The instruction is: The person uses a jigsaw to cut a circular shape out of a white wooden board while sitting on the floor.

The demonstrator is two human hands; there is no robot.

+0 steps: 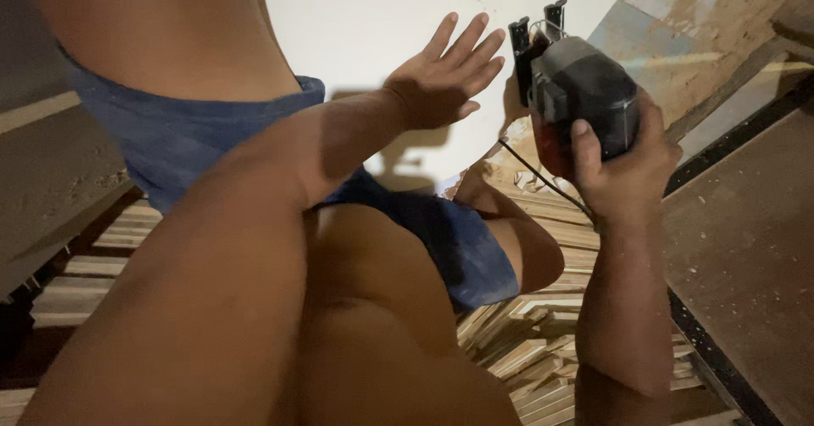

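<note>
Right hand (623, 167) fingers wrapped tight around a dark grey and red handheld jigsaw (581, 95), its guard end at the curved edge of a flat white round panel (365, 19). Black cord (543, 176) trails down from the tool. Left hand (441, 78) lies flat on the panel, fingers spread, just beside the saw.

Judgement: the panel edge near the saw already looks rounded, so cutting appears well advanced; how much outline is left cannot be told. Pale wooden offcut strips (526, 341) litter the floor below.
</note>
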